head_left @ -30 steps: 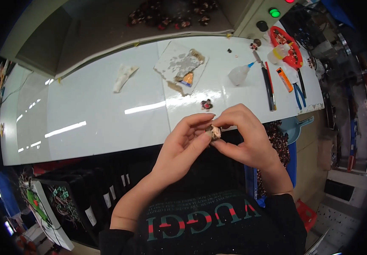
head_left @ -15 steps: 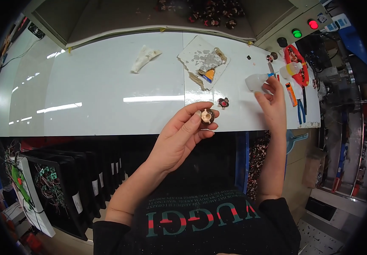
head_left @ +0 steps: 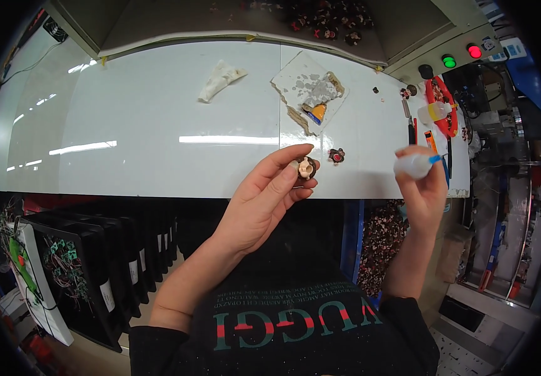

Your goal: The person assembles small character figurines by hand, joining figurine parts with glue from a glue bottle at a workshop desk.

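Your left hand (head_left: 261,195) pinches the small pale-and-brown piece (head_left: 306,168) over the white table (head_left: 151,172), hollow showing; your right hand (head_left: 425,193) already grasps the bottle (head_left: 411,167), lifted, blue tip (head_left: 435,159) well apart; the red-and-brown piece (head_left: 336,156) lies untouched.

You wear a black shirt (head_left: 283,276). Its left sleeve (head_left: 157,344) is short and also black; it ends well behind your left grip (head_left: 259,200), and the left forearm (head_left: 198,269) between them is bare. The right sleeve (head_left: 413,323) is of the same kind, well behind your right grip (head_left: 425,200), and there also the right forearm (head_left: 414,260) is bare. On the chest, behind both grips, goes a row of large letters (head_left: 292,326), dark green with red parts. Nearer to the grips are several lines of small green letters (head_left: 302,293).
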### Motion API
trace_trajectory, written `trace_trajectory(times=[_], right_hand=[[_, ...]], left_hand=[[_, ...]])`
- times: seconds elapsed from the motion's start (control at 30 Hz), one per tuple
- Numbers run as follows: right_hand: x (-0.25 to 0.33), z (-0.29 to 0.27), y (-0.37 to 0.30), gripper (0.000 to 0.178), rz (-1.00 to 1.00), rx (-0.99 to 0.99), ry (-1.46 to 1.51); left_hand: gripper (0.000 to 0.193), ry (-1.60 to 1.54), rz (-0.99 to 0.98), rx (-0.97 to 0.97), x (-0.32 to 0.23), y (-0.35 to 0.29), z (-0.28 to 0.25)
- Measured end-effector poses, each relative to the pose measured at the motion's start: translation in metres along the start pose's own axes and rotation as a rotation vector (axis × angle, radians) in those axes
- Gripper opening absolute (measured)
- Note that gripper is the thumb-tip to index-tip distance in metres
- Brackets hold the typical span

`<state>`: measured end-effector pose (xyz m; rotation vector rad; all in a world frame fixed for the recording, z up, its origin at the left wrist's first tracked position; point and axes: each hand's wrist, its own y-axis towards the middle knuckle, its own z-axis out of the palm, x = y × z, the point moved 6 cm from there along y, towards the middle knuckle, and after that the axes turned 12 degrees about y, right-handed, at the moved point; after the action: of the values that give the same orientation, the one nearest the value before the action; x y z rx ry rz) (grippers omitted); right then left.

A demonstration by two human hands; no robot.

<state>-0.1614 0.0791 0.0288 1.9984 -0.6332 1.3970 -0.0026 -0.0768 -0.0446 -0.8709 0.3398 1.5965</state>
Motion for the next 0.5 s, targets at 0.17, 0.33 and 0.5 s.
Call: trace_trajectory(times=[0.17,0.33,0.5], right_hand=[[0.039,0.013,-0.004,0.047,-0.281,0.082,-0.185],[0.044,0.030,-0.001,0.043,-0.274,0.149,-0.267],[0.047,0.046,0.007,0.040,-0.317,0.222,-0.408]], left_hand=[[0.036,-0.030,-0.026,0.004,0.001,0.001,-0.003],[0.037,-0.074,-0.057,0.004,0.000,-0.002,-0.004],[0.038,-0.073,-0.058,0.010,-0.001,-0.003,-0.004]])
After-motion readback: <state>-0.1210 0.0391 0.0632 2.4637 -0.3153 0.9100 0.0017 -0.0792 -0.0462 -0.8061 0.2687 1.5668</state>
